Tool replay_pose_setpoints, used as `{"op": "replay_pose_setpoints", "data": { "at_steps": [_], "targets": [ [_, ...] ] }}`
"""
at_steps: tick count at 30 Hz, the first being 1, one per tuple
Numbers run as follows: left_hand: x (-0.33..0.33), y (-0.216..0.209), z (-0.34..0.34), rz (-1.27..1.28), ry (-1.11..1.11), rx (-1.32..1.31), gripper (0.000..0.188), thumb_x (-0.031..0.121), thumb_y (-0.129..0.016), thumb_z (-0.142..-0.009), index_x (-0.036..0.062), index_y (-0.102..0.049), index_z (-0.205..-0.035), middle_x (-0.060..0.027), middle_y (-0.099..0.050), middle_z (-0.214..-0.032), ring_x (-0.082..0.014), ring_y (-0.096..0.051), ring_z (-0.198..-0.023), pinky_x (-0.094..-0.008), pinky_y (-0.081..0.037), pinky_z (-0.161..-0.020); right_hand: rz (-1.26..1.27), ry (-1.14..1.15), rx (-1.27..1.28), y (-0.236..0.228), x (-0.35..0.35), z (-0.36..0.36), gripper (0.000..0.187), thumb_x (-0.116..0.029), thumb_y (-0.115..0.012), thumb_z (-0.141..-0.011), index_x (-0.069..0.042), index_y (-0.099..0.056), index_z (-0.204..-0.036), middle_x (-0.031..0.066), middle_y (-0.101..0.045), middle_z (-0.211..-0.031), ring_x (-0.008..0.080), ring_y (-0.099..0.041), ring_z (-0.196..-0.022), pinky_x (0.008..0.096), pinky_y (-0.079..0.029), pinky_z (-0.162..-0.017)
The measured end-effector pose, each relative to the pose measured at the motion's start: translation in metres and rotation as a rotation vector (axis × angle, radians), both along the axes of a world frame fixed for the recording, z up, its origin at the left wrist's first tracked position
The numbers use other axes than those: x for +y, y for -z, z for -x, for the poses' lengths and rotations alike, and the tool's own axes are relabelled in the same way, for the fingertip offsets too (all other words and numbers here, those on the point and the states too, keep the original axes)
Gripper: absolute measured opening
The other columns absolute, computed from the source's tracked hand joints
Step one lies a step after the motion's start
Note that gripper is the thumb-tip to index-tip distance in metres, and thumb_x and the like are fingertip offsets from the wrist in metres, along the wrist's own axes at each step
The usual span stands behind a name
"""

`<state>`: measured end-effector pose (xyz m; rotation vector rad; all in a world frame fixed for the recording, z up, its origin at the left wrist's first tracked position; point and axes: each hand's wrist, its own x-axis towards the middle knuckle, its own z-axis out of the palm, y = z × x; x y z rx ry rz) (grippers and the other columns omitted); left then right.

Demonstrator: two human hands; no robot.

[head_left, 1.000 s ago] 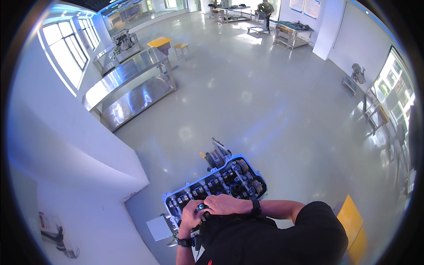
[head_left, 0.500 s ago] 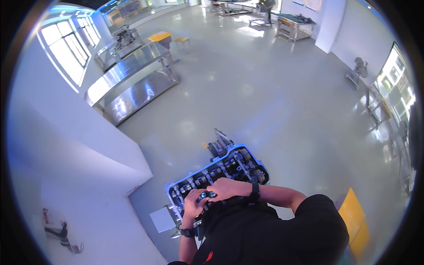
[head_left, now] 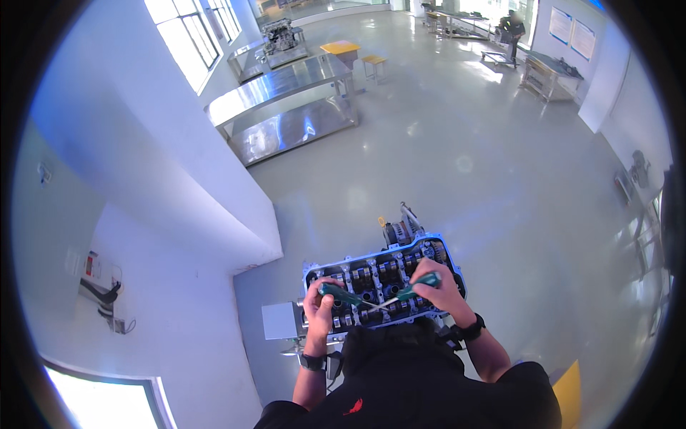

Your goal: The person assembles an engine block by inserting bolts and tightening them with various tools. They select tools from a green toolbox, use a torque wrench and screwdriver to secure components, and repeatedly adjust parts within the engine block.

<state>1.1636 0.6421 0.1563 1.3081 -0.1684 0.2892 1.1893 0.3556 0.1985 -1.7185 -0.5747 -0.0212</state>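
An open engine [head_left: 379,250] with bare camshafts stands in front of me. My left hand [head_left: 316,306] is closed round a screwdriver [head_left: 341,294] with a green handle, above the engine's left part. In my right hand [head_left: 441,287] is a second green-handled screwdriver [head_left: 407,292], held over the right half. Both shafts point inward and come close together above the near camshaft. Whether the tips touch each other or the engine I cannot tell.
A grey plate [head_left: 279,321] sits at the engine's left end, and an alternator [head_left: 402,232] at its far side. To the left rises a white pillar [head_left: 236,214]. Steel benches [head_left: 286,82] stand farther off, and a person [head_left: 512,34] is at the back right.
My hands were together over the engine's near left part; now they are apart, the right one moved rightward. Both screwdrivers now show with shafts angled inward. The view has shifted.
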Motion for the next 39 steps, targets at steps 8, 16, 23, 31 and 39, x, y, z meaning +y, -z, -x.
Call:
{"op": "replay_pose_setpoints", "data": {
  "at_steps": [8, 16, 23, 31, 39],
  "targets": [
    [-0.077, 0.001, -0.002, 0.603, 0.429, 0.248, 0.034, 0.016, -0.072, -0.087, 0.0055, -0.053, -0.113, -0.0148, -0.058, -0.119, -0.0249, -0.059, -0.109, -0.0399, -0.049, -0.096, -0.843, 0.373, 0.483, 0.037, -0.069, 0.086, 0.005, -0.008, -0.054, -0.088, -0.003, -0.053, -0.090, 0.0055, -0.051, -0.066, 0.0155, -0.054, -0.052, 0.0288, -0.047, -0.050],
    [-0.161, 0.029, 0.016, 0.827, 0.849, 0.666, 0.031, 0.001, -0.070, -0.083, 0.0101, -0.053, -0.107, -0.0099, -0.057, -0.119, -0.0254, -0.059, -0.113, -0.0449, -0.047, -0.103, -0.582, 0.717, 0.616, 0.010, -0.069, 0.157, 0.034, -0.013, -0.070, -0.089, -0.006, -0.060, -0.121, -0.0020, -0.058, -0.073, 0.0041, -0.048, -0.055, 0.0202, -0.039, -0.048],
    [-0.237, 0.061, 0.078, 0.232, 1.464, 0.914, 0.039, -0.007, -0.069, -0.080, 0.0088, -0.051, -0.110, -0.0082, -0.057, -0.113, -0.0222, -0.062, -0.104, -0.0411, -0.056, -0.089, -0.351, 1.336, 0.243, 0.029, -0.094, 0.235, 0.016, -0.017, -0.069, -0.089, -0.003, -0.064, -0.093, 0.0003, -0.064, -0.075, 0.0114, -0.062, -0.065, 0.0281, -0.052, -0.064],
    [-0.296, 0.095, 0.133, -0.899, 1.952, 0.253, 0.020, 0.014, -0.067, -0.090, -0.0027, -0.059, -0.097, -0.0047, -0.064, -0.075, -0.0118, -0.063, -0.067, -0.0278, -0.051, -0.064, 0.034, 1.347, 0.344, 0.082, -0.084, 0.344, 0.016, -0.021, -0.067, -0.085, -0.007, -0.063, -0.091, 0.0097, -0.068, -0.077, 0.0297, -0.067, -0.073, 0.0379, -0.052, -0.065],
    [-0.319, 0.145, 0.278, -1.219, 1.909, -0.197, 0.029, 0.025, -0.068, -0.090, -0.0033, -0.062, -0.092, -0.0119, -0.063, -0.065, -0.0201, -0.059, -0.057, -0.0329, -0.048, -0.058, 0.225, 1.284, 0.447, 0.144, -0.069, 0.534, 0.026, -0.032, -0.068, -0.083, -0.008, -0.062, -0.091, 0.0149, -0.064, -0.074, 0.0381, -0.062, -0.071, 0.0466, -0.049, -0.063]
  ]
}}
